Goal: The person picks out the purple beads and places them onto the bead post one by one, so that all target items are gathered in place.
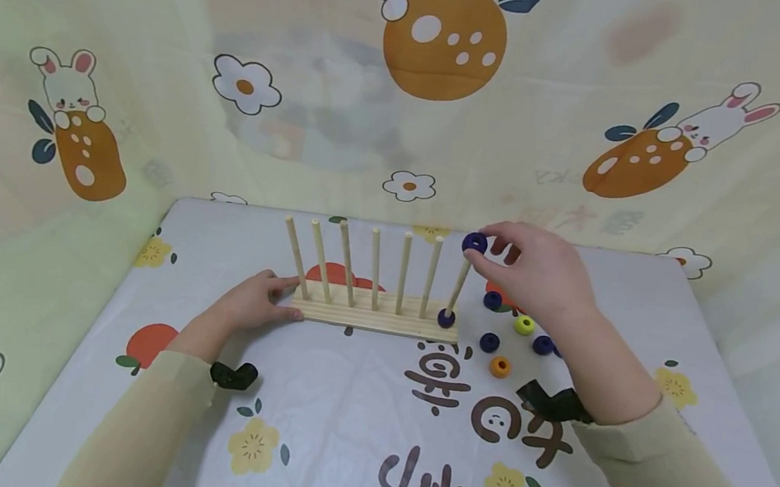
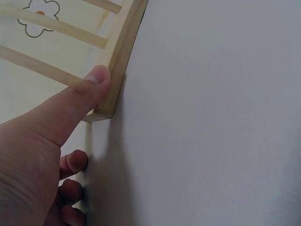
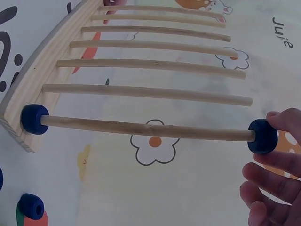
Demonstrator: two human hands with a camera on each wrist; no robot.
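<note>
A wooden peg rack (image 1: 379,322) with a row of several upright pegs stands on the table. My left hand (image 1: 251,305) grips its left end; in the left wrist view the thumb (image 2: 96,77) presses on the base beside a peg. Between thumb and index finger, my right hand (image 1: 543,272) pinches a dark blue bead (image 1: 475,243) at the top of the rightmost peg. The right wrist view shows that bead (image 3: 263,136) at the peg's tip, its hole against the peg. Another blue bead (image 3: 34,119) sits at the bottom of the same peg, on the base.
Right of the rack lie loose beads: blue ones (image 1: 489,342), a yellow-green one (image 1: 524,325) and an orange one (image 1: 500,366). One blue bead is partly hidden by the right forearm. A printed cloth (image 1: 318,433) covers the table, and a patterned curtain (image 1: 312,158) hangs behind.
</note>
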